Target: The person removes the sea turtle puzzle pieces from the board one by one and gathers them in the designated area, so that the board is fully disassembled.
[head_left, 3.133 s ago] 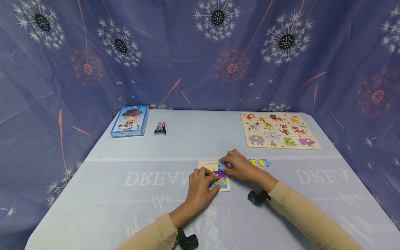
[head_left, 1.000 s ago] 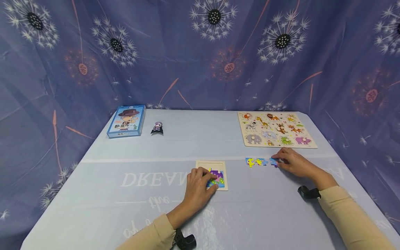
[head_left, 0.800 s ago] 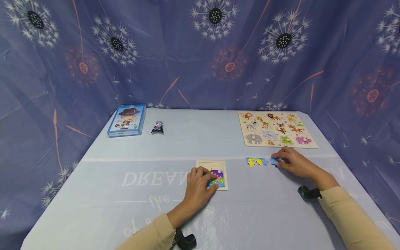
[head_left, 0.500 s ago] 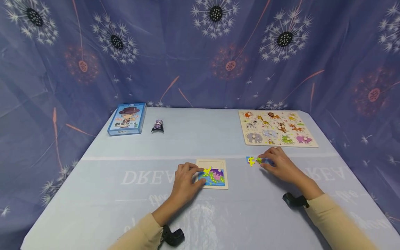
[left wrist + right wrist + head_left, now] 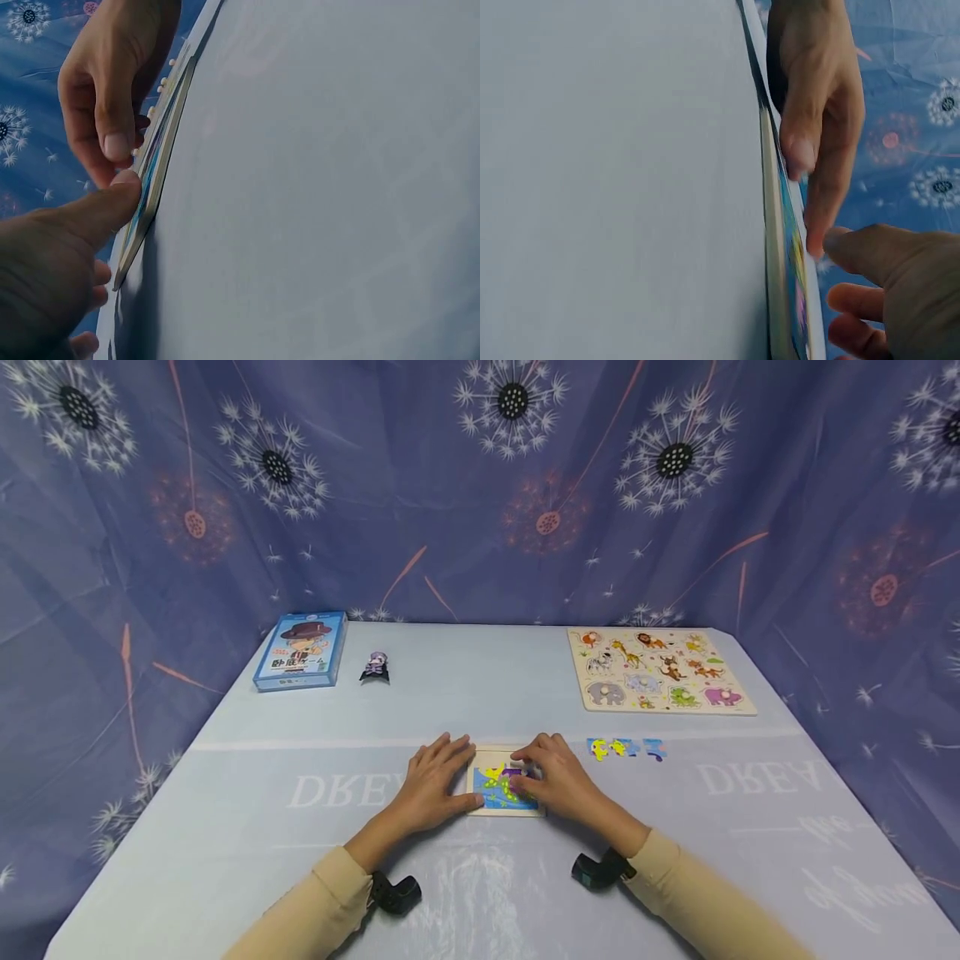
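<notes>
A small wooden puzzle frame (image 5: 506,814) lies in front of me, holding a blue, yellow and purple picture. My left hand (image 5: 429,787) rests at its left side with fingers extended and thumb on the lower left corner; the left wrist view shows that thumb (image 5: 124,184) at the picture's edge. Over the right half, my right hand (image 5: 558,781) pinches a purple puzzle piece (image 5: 512,772) between thumb and index finger. This hand covers part of the picture. In the right wrist view, its other fingers (image 5: 851,300) are curled.
To the right lie loose puzzle pieces: one yellow and blue (image 5: 597,749), another yellow and blue (image 5: 624,747), and one blue and purple (image 5: 655,749). An animal peg board (image 5: 663,672) is behind them. A blue box (image 5: 302,652) and small figurine (image 5: 376,668) stand at back left.
My right hand carried the blue and purple piece out to the right, left it beside the two others and came back to the frame. My left hand shifted left, off the picture, fingers extended.
</notes>
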The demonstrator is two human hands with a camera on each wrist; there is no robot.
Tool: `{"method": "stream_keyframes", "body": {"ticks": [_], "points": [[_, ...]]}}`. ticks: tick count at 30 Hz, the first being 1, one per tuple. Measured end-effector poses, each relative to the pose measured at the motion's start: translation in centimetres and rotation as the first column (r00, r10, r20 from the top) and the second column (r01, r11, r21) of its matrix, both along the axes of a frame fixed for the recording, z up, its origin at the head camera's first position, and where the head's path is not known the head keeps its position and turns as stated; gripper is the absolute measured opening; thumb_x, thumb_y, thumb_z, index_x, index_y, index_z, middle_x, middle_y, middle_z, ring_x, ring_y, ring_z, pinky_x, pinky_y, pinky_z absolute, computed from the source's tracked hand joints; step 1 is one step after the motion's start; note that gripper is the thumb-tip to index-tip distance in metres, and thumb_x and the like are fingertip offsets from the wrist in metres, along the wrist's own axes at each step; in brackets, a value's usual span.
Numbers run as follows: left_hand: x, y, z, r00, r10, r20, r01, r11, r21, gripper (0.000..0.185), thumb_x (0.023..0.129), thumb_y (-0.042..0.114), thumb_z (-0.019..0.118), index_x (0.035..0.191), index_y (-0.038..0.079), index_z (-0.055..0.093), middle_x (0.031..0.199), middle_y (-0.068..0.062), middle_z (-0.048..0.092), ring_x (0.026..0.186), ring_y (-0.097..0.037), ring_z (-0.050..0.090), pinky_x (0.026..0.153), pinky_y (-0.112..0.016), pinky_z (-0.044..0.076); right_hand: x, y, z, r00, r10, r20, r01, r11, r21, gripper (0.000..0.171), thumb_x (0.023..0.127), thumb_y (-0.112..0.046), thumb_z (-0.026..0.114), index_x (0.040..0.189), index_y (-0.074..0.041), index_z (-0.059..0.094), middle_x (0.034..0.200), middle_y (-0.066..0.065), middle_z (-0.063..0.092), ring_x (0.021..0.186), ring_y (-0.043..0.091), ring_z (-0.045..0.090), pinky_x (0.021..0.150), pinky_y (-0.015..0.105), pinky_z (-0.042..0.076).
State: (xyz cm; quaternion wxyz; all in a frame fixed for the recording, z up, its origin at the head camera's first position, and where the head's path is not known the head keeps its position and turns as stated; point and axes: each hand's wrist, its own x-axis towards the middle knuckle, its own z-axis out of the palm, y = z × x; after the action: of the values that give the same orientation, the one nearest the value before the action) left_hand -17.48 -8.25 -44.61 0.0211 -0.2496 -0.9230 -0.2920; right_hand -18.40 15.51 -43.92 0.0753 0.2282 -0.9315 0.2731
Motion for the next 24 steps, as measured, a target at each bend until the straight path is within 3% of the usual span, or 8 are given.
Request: {"method": "stream_keyframes", "body": {"ticks": [7, 16, 24], "points": [[0.2, -0.1, -0.3, 1.000, -0.003, -0.017, 0.002, 1.000, -0.031, 0.068, 0.080, 0.042, 0.070, 0.136, 0.008, 0.051, 0.145, -0.008, 0.046, 0.141, -0.038, 0.027, 0.110, -0.062, 0.017, 0.0, -2.5, -0.4, 0.999, 0.034, -0.021, -0.034, 0.999, 0.007, 0.029, 0.075, -0.027, 0.078, 0.099, -0.013, 0.072, 0.086, -0.002, 0.055, 0.080, 0.009, 0.041, 0.071, 0.027, 0.038], [1.1, 0.5, -0.7, 0.995, 0.065, -0.069, -0.068, 0.997, -0.031, 0.070, 0.080, 0.045, 0.069, 0.135, 0.007, 0.051, 0.144, -0.007, 0.047, 0.139, -0.035, 0.031, 0.109, -0.064, 0.018, -0.1, -3.0, -1.1, 0.998, 0.036, -0.047, -0.036, 0.999, 0.008, 0.026, 0.073, -0.025, 0.079, 0.095, -0.015, 0.072, 0.081, -0.004, 0.052, 0.076, 0.008, 0.037, 0.066, 0.023, 0.034], [1.4, 0.9, -0.5, 0.994, 0.096, -0.052, -0.097, 0.995, -0.028, 0.067, 0.082, 0.044, 0.068, 0.135, 0.008, 0.052, 0.144, -0.006, 0.047, 0.137, -0.035, 0.033, 0.110, -0.063, 0.017, -0.2, -3.0, -1.2, 0.999, 0.044, -0.019, -0.043, 0.999, 0.007, 0.028, 0.075, -0.026, 0.078, 0.100, -0.015, 0.073, 0.085, -0.003, 0.053, 0.076, 0.009, 0.035, 0.066, 0.023, 0.031]]}}
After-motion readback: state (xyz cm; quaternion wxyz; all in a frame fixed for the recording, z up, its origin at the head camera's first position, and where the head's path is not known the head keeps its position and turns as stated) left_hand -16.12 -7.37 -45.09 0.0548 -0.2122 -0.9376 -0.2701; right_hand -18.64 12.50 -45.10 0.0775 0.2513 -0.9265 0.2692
